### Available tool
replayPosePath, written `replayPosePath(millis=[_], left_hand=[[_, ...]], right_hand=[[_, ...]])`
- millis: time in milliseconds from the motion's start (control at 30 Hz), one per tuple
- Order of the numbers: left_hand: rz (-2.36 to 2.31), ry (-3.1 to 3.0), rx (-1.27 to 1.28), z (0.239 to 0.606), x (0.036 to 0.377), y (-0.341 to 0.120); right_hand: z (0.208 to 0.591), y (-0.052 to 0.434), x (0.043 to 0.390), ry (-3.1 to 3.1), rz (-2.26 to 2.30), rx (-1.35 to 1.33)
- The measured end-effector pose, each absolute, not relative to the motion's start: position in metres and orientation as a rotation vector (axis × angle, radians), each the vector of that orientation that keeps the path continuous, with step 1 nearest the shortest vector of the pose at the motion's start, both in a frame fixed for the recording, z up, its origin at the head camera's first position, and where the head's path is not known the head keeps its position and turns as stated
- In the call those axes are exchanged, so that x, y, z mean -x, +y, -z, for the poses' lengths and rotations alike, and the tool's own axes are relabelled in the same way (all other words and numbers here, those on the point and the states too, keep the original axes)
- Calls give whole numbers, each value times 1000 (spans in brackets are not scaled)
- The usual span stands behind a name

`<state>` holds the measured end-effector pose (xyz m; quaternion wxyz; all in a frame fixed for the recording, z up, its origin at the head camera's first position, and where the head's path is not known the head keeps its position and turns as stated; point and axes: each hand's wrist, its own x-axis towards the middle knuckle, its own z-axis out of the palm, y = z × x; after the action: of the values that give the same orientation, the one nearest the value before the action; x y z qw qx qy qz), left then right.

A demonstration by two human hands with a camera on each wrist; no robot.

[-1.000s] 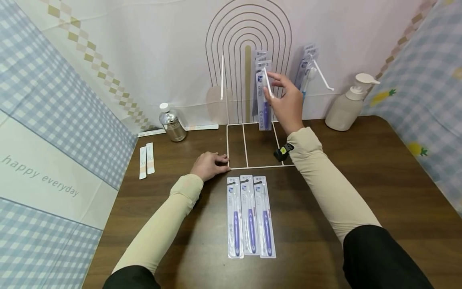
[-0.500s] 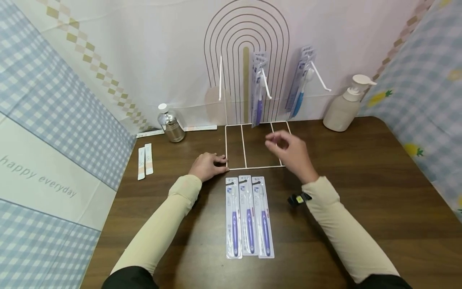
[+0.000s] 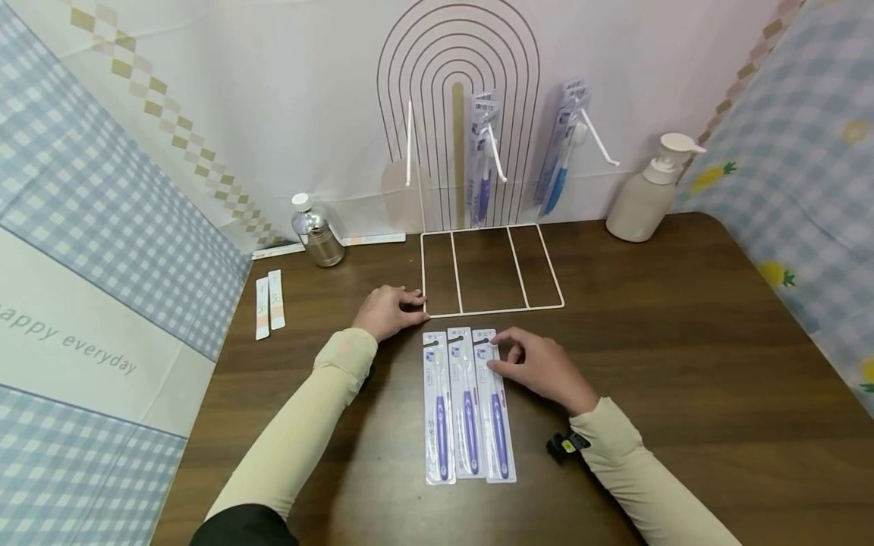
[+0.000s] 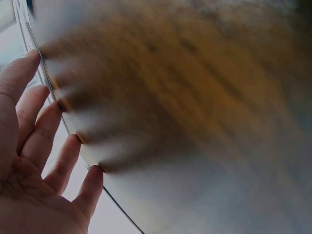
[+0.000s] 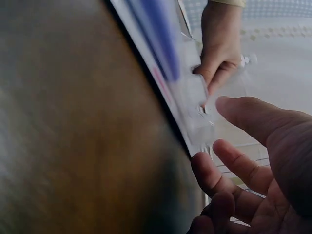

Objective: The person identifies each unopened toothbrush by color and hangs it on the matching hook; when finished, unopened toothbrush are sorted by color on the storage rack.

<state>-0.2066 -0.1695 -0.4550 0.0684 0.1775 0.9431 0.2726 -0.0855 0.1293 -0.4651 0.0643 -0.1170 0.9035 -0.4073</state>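
Observation:
Three packaged purple toothbrushes lie side by side on the table: a left pack (image 3: 440, 425), a middle pack (image 3: 469, 425) and a right pack (image 3: 499, 425). My right hand (image 3: 539, 368) is at the upper end of the right pack, thumb and forefinger apart over its edge. The right wrist view shows the fingertips close to that clear package (image 5: 168, 63). At the front left corner of the white wire rack (image 3: 492, 312), my left hand (image 3: 388, 312) rests with its fingertips on the table, thumb and forefinger touching the wire. In the left wrist view those fingers (image 4: 68, 158) are spread.
Packaged purple toothbrushes (image 3: 484, 199) hang on the rack's middle hook, blue ones (image 3: 556, 191) on the right hook. The left hook (image 3: 409, 144) is bare. A silver bottle (image 3: 319, 236), paper sachets (image 3: 262, 307) and a pump bottle (image 3: 642, 201) stand or lie around.
My right hand has let go of a toothbrush pack at the middle hook, then come down and forward to the right pack on the table. My left hand has stayed at the rack corner.

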Motion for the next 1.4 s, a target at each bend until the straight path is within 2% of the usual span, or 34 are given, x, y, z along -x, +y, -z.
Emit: replayPosePath(millis=[500,700,867,1133,1400], left_hand=[[-826,2830,-526,453,206,-169],[-827,2825,-532,452,205,-168],[-835,2822,-533,452,204,-168],[-837,2827,-535,453,206,-169],[-838,2814,-539,454,207,-170]], right_hand=[[474,124,83,2789,1164,373],[470,126,84,2919,1250,462],[441,134,97,3001,1326,581],[368,140,112,3263,1443,843],[321,149,112,3410,1650,914]])
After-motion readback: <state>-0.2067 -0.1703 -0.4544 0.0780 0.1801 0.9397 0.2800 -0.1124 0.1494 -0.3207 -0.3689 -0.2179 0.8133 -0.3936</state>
